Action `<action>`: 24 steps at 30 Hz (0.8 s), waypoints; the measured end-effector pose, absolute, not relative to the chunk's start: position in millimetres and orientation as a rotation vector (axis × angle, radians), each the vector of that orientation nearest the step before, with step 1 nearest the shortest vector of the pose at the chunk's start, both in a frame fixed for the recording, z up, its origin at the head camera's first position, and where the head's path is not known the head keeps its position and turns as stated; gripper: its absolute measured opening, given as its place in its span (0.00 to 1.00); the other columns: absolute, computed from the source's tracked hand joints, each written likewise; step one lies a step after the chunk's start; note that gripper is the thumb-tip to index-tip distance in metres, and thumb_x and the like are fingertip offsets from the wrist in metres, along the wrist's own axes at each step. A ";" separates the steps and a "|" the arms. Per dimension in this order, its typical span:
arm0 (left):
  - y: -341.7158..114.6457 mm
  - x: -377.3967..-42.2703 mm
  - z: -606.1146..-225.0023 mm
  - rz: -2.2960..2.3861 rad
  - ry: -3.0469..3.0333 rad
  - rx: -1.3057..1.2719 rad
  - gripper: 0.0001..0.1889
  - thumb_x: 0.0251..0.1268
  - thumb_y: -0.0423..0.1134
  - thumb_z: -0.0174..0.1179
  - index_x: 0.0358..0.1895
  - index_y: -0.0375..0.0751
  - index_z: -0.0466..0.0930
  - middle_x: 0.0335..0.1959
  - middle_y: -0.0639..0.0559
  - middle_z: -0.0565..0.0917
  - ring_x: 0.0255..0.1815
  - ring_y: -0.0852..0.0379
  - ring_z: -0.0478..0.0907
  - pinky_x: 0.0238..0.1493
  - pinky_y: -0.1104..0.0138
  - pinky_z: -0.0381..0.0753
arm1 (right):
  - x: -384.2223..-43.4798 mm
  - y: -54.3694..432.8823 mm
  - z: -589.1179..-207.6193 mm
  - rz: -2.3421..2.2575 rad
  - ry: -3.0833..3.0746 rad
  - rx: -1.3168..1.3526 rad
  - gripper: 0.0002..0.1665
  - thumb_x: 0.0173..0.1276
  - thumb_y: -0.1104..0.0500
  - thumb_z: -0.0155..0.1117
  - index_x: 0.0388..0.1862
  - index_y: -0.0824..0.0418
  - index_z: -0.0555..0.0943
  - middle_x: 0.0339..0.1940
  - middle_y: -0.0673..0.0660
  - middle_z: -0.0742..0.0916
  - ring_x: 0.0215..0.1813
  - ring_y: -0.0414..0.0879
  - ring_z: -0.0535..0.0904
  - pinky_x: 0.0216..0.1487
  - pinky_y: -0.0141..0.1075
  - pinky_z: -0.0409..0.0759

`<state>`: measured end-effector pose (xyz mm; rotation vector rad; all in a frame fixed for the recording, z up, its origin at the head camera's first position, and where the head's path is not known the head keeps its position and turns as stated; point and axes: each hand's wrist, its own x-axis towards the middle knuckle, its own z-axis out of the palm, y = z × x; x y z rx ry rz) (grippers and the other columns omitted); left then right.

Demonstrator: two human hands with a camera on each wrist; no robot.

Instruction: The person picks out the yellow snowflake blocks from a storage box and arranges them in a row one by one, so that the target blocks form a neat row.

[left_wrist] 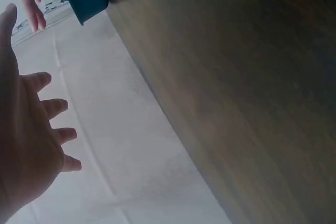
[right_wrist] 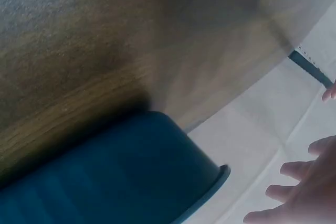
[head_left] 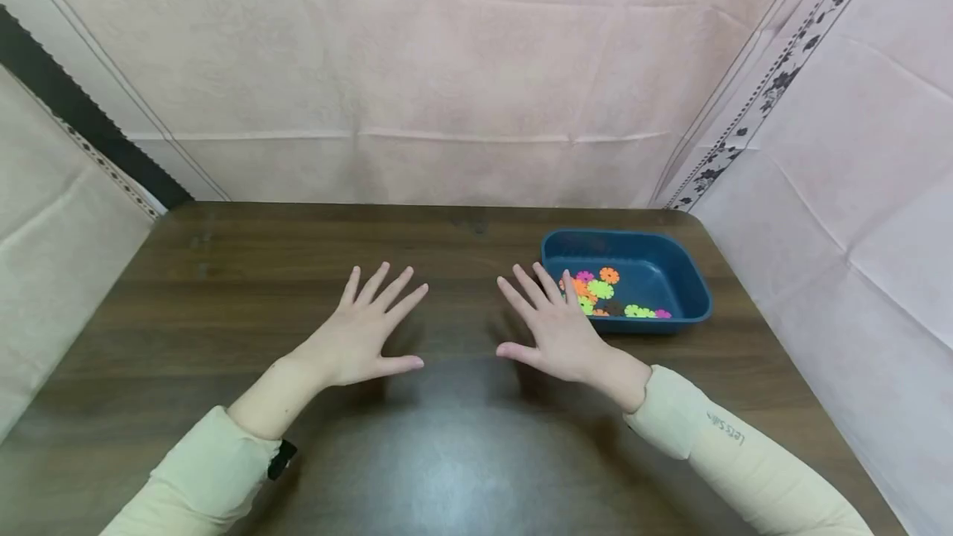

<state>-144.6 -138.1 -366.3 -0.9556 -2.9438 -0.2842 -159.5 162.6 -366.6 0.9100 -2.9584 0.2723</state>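
Observation:
My left hand [head_left: 356, 337] hovers over the table's middle with fingers straight and spread, holding nothing. Across from it, my right hand [head_left: 562, 333] is held out the same way, its fingertips overlapping the near left corner of a blue tub [head_left: 673, 288] in the head view. Inside the tub lie several small flower-shaped pieces in orange, pink, yellow-green and brown, among them an orange piece [head_left: 609, 275] and a yellow-green piece [head_left: 600, 289]. In the right wrist view the tub's outer wall [right_wrist: 121, 166] shows large beside the right hand [right_wrist: 307, 187].
The dark wooden table [head_left: 260, 246] runs back to a pale cloth [head_left: 462, 64] hung behind it. More pale cloth hangs along the left and right sides. The tub stands near the table's back right corner.

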 end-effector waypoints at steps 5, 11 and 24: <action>-137.2 -153.3 -367.1 -0.414 -2.945 -0.927 0.47 0.55 0.64 0.58 0.74 0.51 0.48 0.76 0.46 0.49 0.76 0.41 0.43 0.72 0.39 0.37 | -170.0 182.9 -354.6 0.591 -2.953 0.773 0.46 0.65 0.38 0.55 0.75 0.52 0.51 0.76 0.59 0.57 0.76 0.60 0.48 0.70 0.65 0.45; -129.7 -170.1 -369.9 -0.618 -2.897 -0.871 0.46 0.55 0.62 0.60 0.73 0.47 0.51 0.74 0.44 0.56 0.74 0.41 0.50 0.71 0.41 0.46 | -184.9 223.6 -336.3 1.107 -2.836 0.479 0.40 0.68 0.43 0.56 0.73 0.56 0.57 0.73 0.60 0.63 0.74 0.58 0.55 0.70 0.61 0.53; -106.2 -189.5 -362.7 -1.099 -2.875 -0.736 0.41 0.56 0.56 0.63 0.72 0.50 0.56 0.71 0.51 0.63 0.72 0.48 0.56 0.69 0.48 0.61 | -213.7 329.3 -330.5 1.490 -2.470 -0.254 0.34 0.68 0.45 0.56 0.69 0.58 0.66 0.68 0.57 0.73 0.58 0.32 0.70 0.67 0.33 0.67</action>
